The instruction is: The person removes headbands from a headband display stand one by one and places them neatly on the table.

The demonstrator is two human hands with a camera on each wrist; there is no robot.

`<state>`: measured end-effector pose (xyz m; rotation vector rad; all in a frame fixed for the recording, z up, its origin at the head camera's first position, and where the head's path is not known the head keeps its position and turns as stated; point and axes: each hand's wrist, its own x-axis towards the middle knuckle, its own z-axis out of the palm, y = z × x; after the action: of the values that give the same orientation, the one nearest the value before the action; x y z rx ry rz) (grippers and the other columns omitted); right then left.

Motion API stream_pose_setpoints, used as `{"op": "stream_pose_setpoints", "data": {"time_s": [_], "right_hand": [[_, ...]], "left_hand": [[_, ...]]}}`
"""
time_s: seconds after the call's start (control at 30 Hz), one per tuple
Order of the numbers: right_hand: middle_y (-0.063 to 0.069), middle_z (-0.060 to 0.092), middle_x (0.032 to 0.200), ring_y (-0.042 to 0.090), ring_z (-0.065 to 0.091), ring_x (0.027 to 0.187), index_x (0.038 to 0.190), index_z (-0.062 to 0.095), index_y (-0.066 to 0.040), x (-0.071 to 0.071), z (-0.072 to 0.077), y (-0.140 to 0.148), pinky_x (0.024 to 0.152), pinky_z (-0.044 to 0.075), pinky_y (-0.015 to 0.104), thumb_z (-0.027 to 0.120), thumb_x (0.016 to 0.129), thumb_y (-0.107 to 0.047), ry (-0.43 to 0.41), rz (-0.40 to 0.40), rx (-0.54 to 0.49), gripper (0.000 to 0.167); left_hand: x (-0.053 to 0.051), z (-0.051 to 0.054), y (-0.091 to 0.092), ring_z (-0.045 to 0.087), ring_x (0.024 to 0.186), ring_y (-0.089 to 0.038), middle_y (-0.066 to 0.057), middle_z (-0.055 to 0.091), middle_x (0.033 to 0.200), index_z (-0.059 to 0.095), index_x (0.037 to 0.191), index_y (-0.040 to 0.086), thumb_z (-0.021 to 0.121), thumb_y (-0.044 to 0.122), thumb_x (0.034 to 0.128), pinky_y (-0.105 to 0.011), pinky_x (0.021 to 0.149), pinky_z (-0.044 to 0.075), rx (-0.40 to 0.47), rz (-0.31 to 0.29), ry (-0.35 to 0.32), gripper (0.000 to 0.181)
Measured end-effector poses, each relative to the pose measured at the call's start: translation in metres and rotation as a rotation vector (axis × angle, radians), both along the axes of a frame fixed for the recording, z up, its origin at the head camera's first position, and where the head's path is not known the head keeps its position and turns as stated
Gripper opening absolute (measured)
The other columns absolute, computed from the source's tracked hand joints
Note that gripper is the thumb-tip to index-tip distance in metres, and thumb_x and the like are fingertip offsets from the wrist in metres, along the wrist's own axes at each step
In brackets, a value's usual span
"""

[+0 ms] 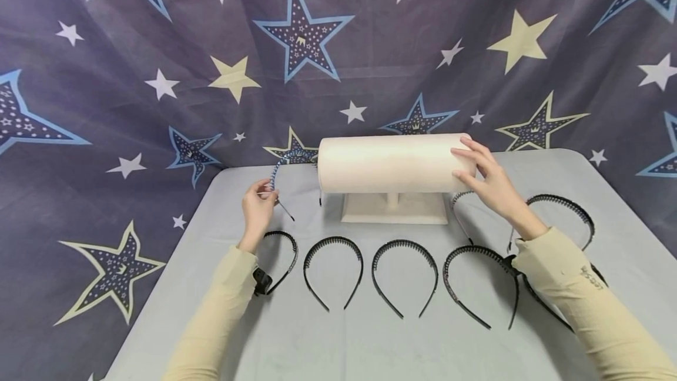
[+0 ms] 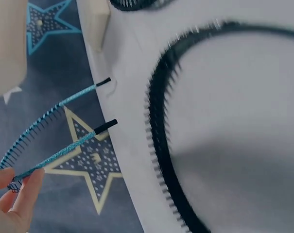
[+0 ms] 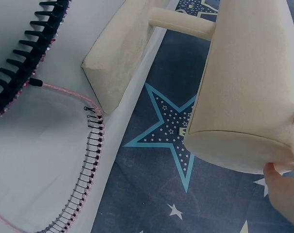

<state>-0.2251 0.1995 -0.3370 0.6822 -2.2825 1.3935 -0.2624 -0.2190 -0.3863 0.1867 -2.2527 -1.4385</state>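
Observation:
My left hand (image 1: 258, 209) pinches a blue hair headband (image 1: 274, 173) near the left end of a cream padded cylinder stand (image 1: 391, 163). In the left wrist view, thumb and fingers hold the glittery blue band (image 2: 64, 154) by its toothed arch, and its two black-tipped ends point away from the hand. Over at the cylinder's right end, my right hand (image 1: 496, 186) rests with spread, fairly straight fingers touching the padding. The right wrist view shows the thumb against the rim of the cylinder's end (image 3: 244, 151). Part of the blue band's arch is hidden behind the cylinder.
Several dark toothed headbands lie in a front row, among them one at centre left (image 1: 333, 240) and one at centre (image 1: 404, 244). A pink headband (image 3: 91, 160) lies beside the stand's base (image 1: 394, 216). A star-patterned cloth (image 1: 328, 99) hangs behind the grey table (image 1: 296, 346).

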Motion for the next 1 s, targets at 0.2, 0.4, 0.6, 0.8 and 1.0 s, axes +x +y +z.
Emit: {"op": "stream_pose_setpoints", "data": {"time_s": [0.2, 0.4, 0.6, 0.8, 1.0], "right_hand": [[0.026, 0.025, 0.137, 0.038, 0.017, 0.129, 0.116, 0.047, 0.014, 0.001, 0.001, 0.000, 0.107, 0.019, 0.044, 0.054, 0.080, 0.013, -0.005, 0.008, 0.003, 0.036], [0.027, 0.025, 0.136, 0.040, 0.017, 0.128, 0.115, 0.048, 0.014, 0.000, 0.001, 0.000, 0.106, 0.018, 0.047, 0.054, 0.080, 0.014, 0.003, 0.014, -0.007, 0.036], [0.027, 0.026, 0.136, 0.040, 0.018, 0.128, 0.115, 0.048, 0.015, -0.001, 0.001, 0.001, 0.106, 0.018, 0.049, 0.054, 0.080, 0.014, 0.005, 0.012, -0.007, 0.036], [0.028, 0.025, 0.136, 0.039, 0.018, 0.128, 0.115, 0.047, 0.015, 0.000, 0.000, 0.001, 0.107, 0.019, 0.045, 0.054, 0.079, 0.014, 0.006, 0.012, -0.011, 0.036], [0.028, 0.026, 0.136, 0.039, 0.019, 0.128, 0.115, 0.048, 0.015, -0.001, -0.001, 0.001, 0.107, 0.020, 0.043, 0.054, 0.079, 0.014, 0.014, 0.012, -0.007, 0.036]], "left_hand": [[-0.010, -0.001, -0.013, 0.054, 0.063, -0.004, -0.021, 0.058, 0.089, 0.057, 0.110, -0.007, 0.057, -0.007, 0.0791, -0.015, 0.058, 0.053, -0.041, 0.008, -0.027, 0.031], [-0.021, -0.003, -0.022, 0.061, 0.069, -0.022, -0.024, 0.060, 0.089, 0.059, 0.109, -0.008, 0.055, -0.007, 0.0802, -0.018, 0.057, 0.054, -0.076, 0.008, -0.042, 0.029], [-0.032, -0.008, -0.031, 0.061, 0.070, -0.026, -0.024, 0.061, 0.092, 0.060, 0.109, -0.006, 0.054, -0.006, 0.0819, -0.022, 0.058, 0.055, -0.112, 0.049, -0.080, 0.028], [-0.040, -0.016, -0.037, 0.062, 0.078, -0.033, -0.024, 0.061, 0.095, 0.060, 0.110, -0.003, 0.054, -0.005, 0.0833, -0.025, 0.060, 0.056, -0.147, 0.087, -0.128, 0.028], [-0.048, -0.025, -0.045, 0.063, 0.076, -0.032, -0.026, 0.062, 0.092, 0.061, 0.108, -0.005, 0.056, -0.005, 0.0817, -0.016, 0.051, 0.052, -0.148, 0.097, -0.172, 0.027]]}}
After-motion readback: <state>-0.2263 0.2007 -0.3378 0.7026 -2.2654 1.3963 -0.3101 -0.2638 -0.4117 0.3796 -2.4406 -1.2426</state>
